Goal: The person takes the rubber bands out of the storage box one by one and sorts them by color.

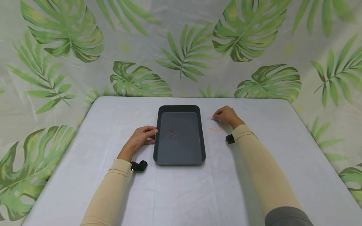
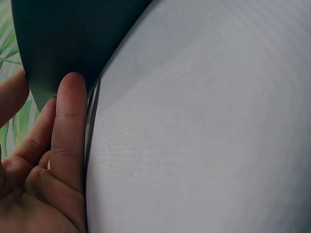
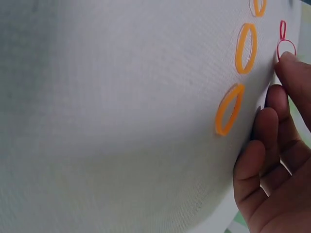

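Note:
My left hand (image 1: 141,137) holds the left side of a dark grey rectangular baking tray (image 1: 181,160). In the left wrist view, fingers (image 2: 70,126) lie against the tray's outer wall (image 2: 58,34). Inside the tray lie three small red rubber bands, among them a red rubber band (image 1: 176,138). Right of the tray, my right hand (image 1: 226,115) has thumb and fingertips down at a thin red rubber band (image 3: 286,41) and pinches it. Beside it lies another red rubber band (image 3: 283,29).
Closer to me than the red ones, several orange rubber bands (image 1: 215,129) form a row on the white table (image 1: 181,194). A leaf-patterned cloth (image 1: 186,47) hangs behind the table and along its sides. Black wrist cameras (image 1: 139,166) sit at both wrists.

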Motion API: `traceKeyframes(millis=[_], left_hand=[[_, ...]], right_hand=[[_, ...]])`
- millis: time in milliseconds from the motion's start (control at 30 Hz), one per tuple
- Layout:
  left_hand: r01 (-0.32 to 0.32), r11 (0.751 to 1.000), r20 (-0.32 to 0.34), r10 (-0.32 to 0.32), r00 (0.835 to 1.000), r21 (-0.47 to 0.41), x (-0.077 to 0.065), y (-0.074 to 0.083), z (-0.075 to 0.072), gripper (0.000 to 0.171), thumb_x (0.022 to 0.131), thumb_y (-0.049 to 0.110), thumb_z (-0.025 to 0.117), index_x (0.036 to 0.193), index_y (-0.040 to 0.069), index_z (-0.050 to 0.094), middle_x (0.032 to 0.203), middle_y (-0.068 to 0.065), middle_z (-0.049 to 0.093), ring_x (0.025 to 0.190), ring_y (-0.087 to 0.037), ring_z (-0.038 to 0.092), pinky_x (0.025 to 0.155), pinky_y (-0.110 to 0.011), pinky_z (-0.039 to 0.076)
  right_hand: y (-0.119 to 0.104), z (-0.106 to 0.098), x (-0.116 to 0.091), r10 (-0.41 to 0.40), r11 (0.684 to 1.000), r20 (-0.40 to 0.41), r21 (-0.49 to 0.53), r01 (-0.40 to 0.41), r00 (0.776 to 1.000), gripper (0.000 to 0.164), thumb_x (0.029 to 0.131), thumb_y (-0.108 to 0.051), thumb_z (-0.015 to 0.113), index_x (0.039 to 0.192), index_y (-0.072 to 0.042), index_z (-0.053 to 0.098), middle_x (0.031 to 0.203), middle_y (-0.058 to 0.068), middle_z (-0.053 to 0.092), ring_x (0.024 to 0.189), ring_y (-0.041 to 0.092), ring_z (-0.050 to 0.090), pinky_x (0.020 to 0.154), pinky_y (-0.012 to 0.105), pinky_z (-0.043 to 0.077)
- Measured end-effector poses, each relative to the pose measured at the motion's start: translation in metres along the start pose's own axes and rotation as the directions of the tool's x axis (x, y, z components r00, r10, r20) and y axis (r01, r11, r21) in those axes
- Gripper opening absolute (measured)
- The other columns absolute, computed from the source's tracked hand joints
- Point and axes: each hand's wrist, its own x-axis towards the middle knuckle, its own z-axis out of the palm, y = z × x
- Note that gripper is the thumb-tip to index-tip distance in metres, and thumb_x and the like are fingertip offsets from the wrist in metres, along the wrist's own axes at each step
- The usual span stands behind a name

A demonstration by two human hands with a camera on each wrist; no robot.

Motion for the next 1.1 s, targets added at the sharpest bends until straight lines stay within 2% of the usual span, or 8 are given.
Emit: traceKeyframes(millis=[233,733,1100], left_hand=[[-0.003,1.0,0.0,0.003,1.0,-0.001,-0.0002,0.0002,-0.0007,0.046,0.097,0.024,0.065,0.134,-0.002,0.056,0.108,0.0,0.063,0.092,-0.008,0.062,0.078,-0.022,0.06],[-0.005,1.0,0.003,0.005,1.0,-0.003,0.0037,-0.0009,-0.0017,0.046,0.097,0.023,0.064,0.135,-0.002,0.055,0.112,-0.004,0.062,0.095,-0.009,0.061,0.079,-0.023,0.061],[0.006,1.0,-0.001,-0.006,1.0,0.003,0.0042,-0.0024,-0.0015,0.045,0.097,0.024,0.065,0.135,0.0,0.056,0.117,-0.007,0.061,0.097,-0.011,0.061,0.081,-0.025,0.061]], right_hand=[[-0.0002,0.001,0.0005,-0.002,1.0,-0.005,-0.003,0.002,1.0,0.023,0.093,-0.023,0.066,0.106,-0.008,0.078,0.111,0.014,0.072,0.096,0.025,0.06,0.089,0.037,0.048],[-0.0014,-0.0021,-0.0008,0.016,1.0,0.012,0.009,-0.017,1.0,0.025,0.095,-0.024,0.065,0.11,-0.007,0.076,0.122,0.016,0.069,0.112,0.029,0.058,0.103,0.046,0.048],[-0.0027,-0.0025,-0.0027,0.036,0.999,0.031,0.015,-0.037,0.999,0.026,0.095,-0.024,0.065,0.112,-0.007,0.075,0.125,0.017,0.067,0.113,0.03,0.057,0.101,0.045,0.048]])
